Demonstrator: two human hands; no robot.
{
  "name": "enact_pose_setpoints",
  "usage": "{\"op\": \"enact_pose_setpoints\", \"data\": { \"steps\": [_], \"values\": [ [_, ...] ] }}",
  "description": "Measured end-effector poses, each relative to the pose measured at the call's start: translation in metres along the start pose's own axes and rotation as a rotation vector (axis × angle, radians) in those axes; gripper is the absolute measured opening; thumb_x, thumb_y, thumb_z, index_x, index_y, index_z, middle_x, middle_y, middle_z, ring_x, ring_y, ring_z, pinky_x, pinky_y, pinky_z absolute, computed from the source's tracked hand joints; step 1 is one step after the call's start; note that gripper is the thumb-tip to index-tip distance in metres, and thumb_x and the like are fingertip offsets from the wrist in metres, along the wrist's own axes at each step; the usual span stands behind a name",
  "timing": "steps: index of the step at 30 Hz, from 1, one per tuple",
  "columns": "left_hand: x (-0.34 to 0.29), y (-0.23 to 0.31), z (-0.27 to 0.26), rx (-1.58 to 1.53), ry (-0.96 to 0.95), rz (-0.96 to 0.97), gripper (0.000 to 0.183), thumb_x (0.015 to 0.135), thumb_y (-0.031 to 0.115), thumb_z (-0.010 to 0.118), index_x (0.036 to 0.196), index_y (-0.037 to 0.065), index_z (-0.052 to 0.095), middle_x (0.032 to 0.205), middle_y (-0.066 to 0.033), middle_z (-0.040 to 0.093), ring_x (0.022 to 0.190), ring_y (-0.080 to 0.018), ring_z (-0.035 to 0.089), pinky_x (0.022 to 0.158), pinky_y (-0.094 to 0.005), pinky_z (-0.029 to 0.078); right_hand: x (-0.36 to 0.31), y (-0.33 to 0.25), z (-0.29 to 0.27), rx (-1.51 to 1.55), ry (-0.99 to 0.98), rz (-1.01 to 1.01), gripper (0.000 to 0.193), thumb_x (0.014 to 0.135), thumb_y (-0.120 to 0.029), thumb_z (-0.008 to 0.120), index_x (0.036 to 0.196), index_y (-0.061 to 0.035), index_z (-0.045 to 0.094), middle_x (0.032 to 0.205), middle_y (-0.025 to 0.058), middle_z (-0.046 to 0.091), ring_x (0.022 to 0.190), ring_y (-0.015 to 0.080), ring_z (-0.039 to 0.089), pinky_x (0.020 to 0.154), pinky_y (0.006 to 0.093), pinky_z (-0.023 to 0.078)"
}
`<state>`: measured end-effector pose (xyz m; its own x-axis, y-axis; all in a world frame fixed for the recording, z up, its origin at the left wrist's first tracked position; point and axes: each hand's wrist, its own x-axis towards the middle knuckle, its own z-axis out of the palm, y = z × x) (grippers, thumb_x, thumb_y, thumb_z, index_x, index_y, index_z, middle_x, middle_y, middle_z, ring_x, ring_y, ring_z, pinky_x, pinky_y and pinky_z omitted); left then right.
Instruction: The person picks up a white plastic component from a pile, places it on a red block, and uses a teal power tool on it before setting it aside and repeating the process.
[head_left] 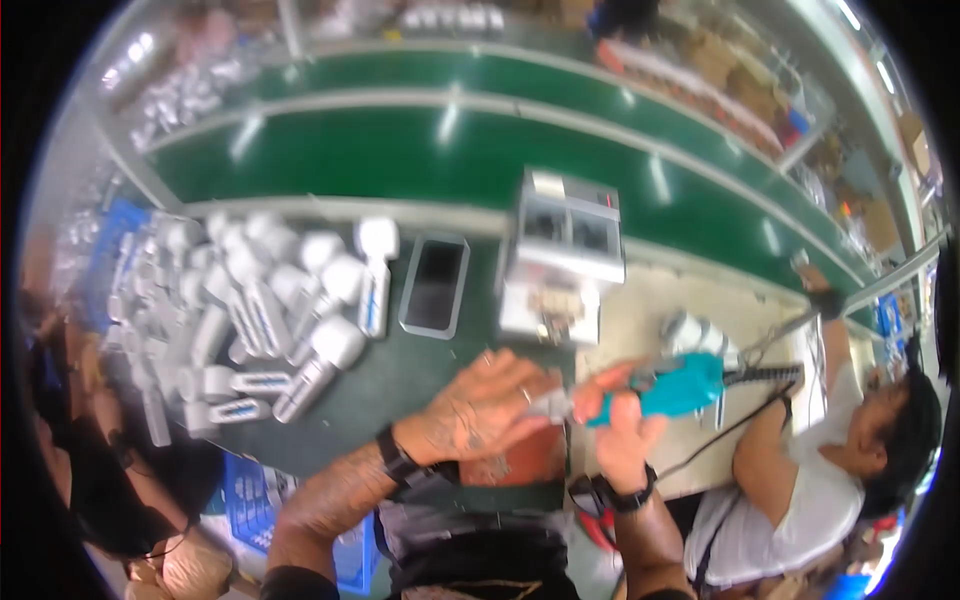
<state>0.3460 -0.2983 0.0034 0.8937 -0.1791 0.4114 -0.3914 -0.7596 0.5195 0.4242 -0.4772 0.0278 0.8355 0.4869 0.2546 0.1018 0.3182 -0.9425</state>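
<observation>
My right hand (pixel 628 430) is wrapped round a teal handheld power tool (pixel 685 388), which points left. Against the tool's tip is a small pale part (pixel 550 404), blurred, and the fingers of my left hand (pixel 475 405) are closed on it. A reddish-brown flat piece (pixel 515 458) lies just under my hands at the bench edge. To the left on the dark green bench (pixel 400 385) is a heap of white wand-shaped devices (pixel 255 290) with wide round heads and strips on their handles.
A phone-like device (pixel 436 285) lies beyond my left hand. Beside it stands a grey-white bench machine (pixel 565 255). A dark cable (pixel 715 440) runs right of the tool. A co-worker (pixel 800 480) sits at right; another person's arm (pixel 130 470) is at left. A green conveyor (pixel 400 150) crosses behind.
</observation>
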Motion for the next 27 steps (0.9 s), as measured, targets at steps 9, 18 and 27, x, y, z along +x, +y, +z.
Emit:
{"op": "enact_pose_setpoints", "data": {
  "steps": [9,18,27],
  "values": [
    [-0.033,0.010,0.004,0.348,0.085,0.250,0.042,0.088,0.017,0.055,0.130,0.018,0.054,0.118,-0.0081,0.061,0.100,-0.0253,0.064,0.086,-0.0403,0.052,0.061,-0.023,-0.042,-0.066,0.581,-0.375,0.043,0.103,-0.041,0.046,0.105,0.0008,0.053,0.068,0.0019,0.043,0.062,0.0127,0.043,0.059,0.0275,0.037],
    [-0.168,-0.035,-0.140,0.198,1.043,-0.690,0.043,0.098,0.022,0.057,0.134,0.000,0.048,0.096,-0.0085,0.063,0.069,-0.0138,0.064,0.059,-0.0281,0.054,0.042,0.022,-0.035,-0.133,0.460,-0.316,0.039,0.103,-0.034,0.050,0.105,0.0046,0.053,0.072,0.0038,0.047,0.064,0.0141,0.047,0.061,0.0285,0.041],
    [-0.239,-0.068,-0.251,0.760,0.820,-0.823,0.037,0.094,0.018,0.059,0.129,0.006,0.057,0.121,-0.0198,0.063,0.114,-0.0323,0.060,0.096,-0.0387,0.046,0.036,0.023,-0.039,-0.108,0.290,-0.331,0.043,0.104,-0.037,0.049,0.108,0.0061,0.051,0.073,0.0063,0.053,0.065,0.0147,0.050,0.062,0.0279,0.042]
  ]
}}
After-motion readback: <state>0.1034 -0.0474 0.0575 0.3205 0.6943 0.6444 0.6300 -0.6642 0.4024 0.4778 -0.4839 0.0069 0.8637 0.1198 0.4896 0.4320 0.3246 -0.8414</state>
